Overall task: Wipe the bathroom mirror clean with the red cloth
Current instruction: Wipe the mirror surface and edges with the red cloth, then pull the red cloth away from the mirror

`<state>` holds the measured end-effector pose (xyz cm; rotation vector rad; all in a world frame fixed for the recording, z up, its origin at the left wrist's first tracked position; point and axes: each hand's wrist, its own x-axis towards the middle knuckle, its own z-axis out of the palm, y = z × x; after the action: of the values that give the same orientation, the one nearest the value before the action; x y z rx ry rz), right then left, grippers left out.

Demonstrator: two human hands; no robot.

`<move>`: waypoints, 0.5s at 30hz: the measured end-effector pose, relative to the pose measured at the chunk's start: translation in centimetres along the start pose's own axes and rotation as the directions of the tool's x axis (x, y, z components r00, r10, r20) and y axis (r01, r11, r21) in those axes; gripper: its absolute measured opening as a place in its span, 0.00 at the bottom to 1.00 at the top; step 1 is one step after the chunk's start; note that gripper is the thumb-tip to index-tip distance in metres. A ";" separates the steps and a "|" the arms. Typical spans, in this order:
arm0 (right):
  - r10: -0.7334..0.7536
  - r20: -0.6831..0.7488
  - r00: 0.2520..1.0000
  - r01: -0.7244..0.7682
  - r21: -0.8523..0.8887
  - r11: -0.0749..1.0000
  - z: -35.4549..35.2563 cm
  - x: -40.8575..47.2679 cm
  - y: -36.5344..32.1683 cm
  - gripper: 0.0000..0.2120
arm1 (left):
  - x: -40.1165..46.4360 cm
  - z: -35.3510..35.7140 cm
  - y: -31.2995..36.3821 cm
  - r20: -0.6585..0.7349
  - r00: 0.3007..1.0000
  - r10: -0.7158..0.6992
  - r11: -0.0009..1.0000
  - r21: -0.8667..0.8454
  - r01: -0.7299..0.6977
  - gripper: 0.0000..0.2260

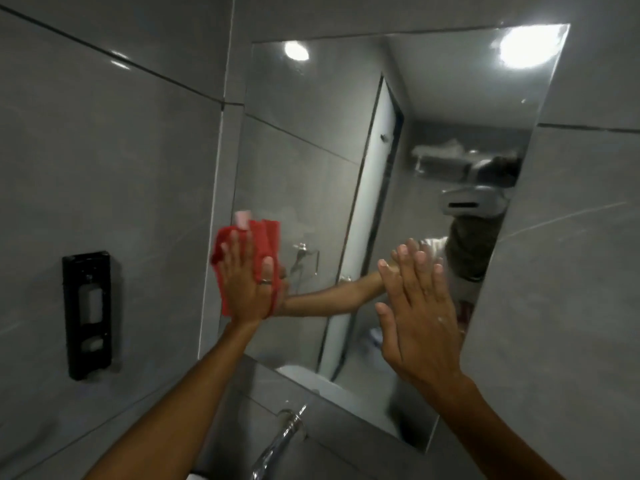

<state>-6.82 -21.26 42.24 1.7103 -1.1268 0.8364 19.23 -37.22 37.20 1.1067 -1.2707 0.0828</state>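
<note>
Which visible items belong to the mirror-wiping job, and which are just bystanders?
In the job: red cloth; frameless rectangular wall mirror; left hand pressing the cloth flat; right hand flat on the glass.
Just there: black plastic wall bracket; chrome tap; grey wall tiles.

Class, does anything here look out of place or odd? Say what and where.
The bare right hand lies flat on the mirror while the left hand presses the red cloth at its left edge; bare skin may smudge it.
</note>
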 end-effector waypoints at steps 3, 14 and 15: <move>-0.015 0.021 1.000 0.014 0.009 1.000 -0.1 -2.0 -0.9 0.29 | -4.1 0.7 0.4 -0.031 0.933 -0.358 0.932 -0.070 0.355 0.38; 0.105 0.148 0.983 -0.095 -0.074 0.993 -7.7 -9.2 1.8 0.27 | -26.3 7.5 14.7 0.178 0.983 -0.047 0.997 0.065 0.036 0.29; 0.124 0.148 0.981 -0.112 -0.087 0.990 -8.8 -10.1 2.2 0.27 | -28.0 7.8 15.8 0.196 0.980 0.020 0.999 0.021 -0.024 0.28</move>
<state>-13.01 -10.22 37.32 1.6779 -1.3583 0.7330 -5.96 -20.39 24.03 1.1417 -1.4612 0.0049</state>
